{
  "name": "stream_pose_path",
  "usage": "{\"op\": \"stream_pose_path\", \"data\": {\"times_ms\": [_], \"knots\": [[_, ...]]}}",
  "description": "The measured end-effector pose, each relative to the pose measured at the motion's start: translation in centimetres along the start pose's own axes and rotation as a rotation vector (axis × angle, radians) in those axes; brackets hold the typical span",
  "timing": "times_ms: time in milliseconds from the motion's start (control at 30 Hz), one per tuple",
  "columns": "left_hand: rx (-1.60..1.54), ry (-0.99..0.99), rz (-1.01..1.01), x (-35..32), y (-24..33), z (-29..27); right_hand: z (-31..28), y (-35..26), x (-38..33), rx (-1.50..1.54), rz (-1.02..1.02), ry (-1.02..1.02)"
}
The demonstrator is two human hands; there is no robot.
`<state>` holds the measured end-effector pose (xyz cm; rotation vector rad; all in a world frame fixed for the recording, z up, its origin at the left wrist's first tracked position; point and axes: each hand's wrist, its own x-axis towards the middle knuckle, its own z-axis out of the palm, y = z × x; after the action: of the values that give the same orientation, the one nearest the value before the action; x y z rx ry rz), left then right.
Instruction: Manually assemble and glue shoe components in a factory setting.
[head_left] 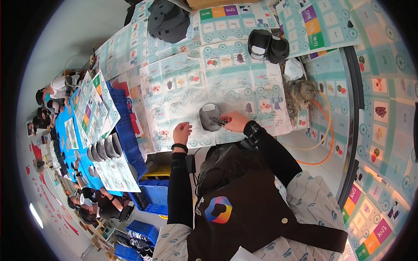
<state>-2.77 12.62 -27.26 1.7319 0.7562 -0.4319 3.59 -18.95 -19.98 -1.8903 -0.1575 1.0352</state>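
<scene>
A dark grey rounded piece (207,118) with a white patch at its far end lies on the printed, dusty table covering in front of me. My right hand (236,122) is closed around a small red-and-black hand tool (226,120), whose dark end lies over the piece's right side; its exact kind is too small to make out. Left of the piece, and apart from it, my left hand (182,132) hovers with bent fingers drawn together. Whether anything small is between those fingers cannot be seen.
Dark grey pieces (169,21) are heaped at the far left of the table. Two dark shoe-like items (268,46) stand at far right. Grey fluff (300,93) and an orange hose (329,143) lie right. Blue crates (152,195) and people (102,202) are at left.
</scene>
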Motion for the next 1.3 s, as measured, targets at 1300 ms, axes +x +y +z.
{"op": "stream_pose_path", "data": {"times_ms": [1300], "knots": [[0.555,0.642,0.231,-13.2,-11.5,-76.2,11.8,-11.9,-7.4,0.365,-0.054,0.541]]}}
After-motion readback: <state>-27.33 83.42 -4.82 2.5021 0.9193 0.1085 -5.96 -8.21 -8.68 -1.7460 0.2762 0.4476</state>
